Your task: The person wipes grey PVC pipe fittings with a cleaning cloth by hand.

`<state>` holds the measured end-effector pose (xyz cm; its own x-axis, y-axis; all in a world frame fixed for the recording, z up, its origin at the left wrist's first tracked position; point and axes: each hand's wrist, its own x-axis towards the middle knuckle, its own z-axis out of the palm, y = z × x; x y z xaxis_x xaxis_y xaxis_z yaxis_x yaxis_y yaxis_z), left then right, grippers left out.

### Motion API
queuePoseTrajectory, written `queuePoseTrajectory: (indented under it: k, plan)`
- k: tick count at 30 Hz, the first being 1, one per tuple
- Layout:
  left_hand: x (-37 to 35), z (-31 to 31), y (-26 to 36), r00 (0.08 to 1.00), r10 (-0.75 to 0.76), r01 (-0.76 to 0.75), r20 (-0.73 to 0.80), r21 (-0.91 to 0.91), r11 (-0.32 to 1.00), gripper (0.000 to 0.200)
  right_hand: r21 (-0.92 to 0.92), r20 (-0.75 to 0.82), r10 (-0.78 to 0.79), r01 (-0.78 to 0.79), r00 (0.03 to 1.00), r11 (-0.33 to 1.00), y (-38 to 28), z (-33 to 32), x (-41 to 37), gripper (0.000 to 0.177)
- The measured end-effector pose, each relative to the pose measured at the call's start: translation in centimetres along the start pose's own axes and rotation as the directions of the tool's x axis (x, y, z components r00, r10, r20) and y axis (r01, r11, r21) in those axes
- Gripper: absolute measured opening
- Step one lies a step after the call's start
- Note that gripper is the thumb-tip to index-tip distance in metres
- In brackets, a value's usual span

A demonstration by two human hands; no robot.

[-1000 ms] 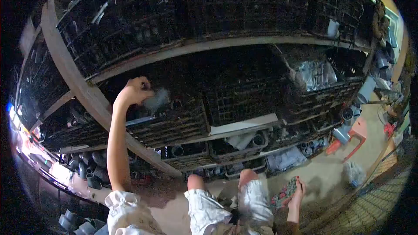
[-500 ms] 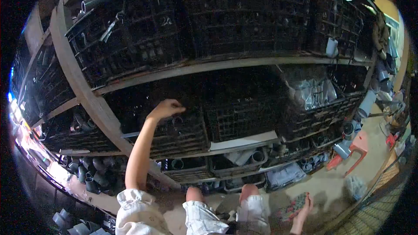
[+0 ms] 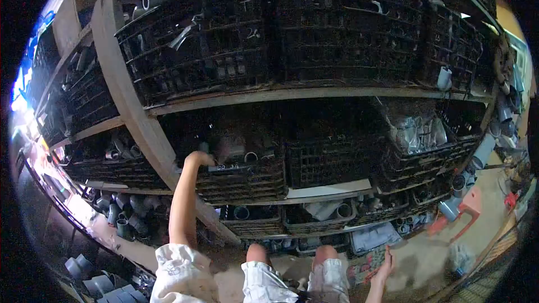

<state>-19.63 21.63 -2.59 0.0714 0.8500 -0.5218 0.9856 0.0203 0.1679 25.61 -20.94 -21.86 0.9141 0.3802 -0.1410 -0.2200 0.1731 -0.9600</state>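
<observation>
My left hand [image 3: 199,159] reaches up into a black plastic crate [image 3: 241,177] on the middle shelf. Its fingers curl over the crate's rim among grey pipe fittings [image 3: 250,157], and the fingertips are hidden and blurred. My right hand [image 3: 386,258] hangs low beside my right knee, fingers stretched out, next to a patterned flat thing [image 3: 360,272] near the floor. Whether it grips that thing is unclear.
Wooden shelves [image 3: 314,94] carry rows of black crates full of pipe parts. A slanted wooden post [image 3: 135,118] stands left of my arm. Grey elbows [image 3: 120,221] lie heaped at the lower left. A red stool [image 3: 463,209] stands on the floor at the right.
My left hand has sunk from above the crate down into it. The view has tilted upward, showing more of the top shelf. My right hand stays low.
</observation>
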Motion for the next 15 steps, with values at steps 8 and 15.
queuePoseTrajectory:
  k: [8, 15]
  plan:
    - [0.6, -0.1, 0.3, 0.99, 0.104, -0.083, -0.093, 0.213, 0.974, 0.064, -0.041, -0.038, 0.011, -0.013, 0.999, 0.999, 2.5, -3.2, 0.3, 0.022]
    - [-4.3, -0.5, 2.6, 0.836, 0.309, -0.041, -0.453, 0.509, 0.86, 0.061, 0.102, -0.053, -0.011, 0.017, 0.999, 0.995, -1.6, -2.5, -1.5, 0.01]
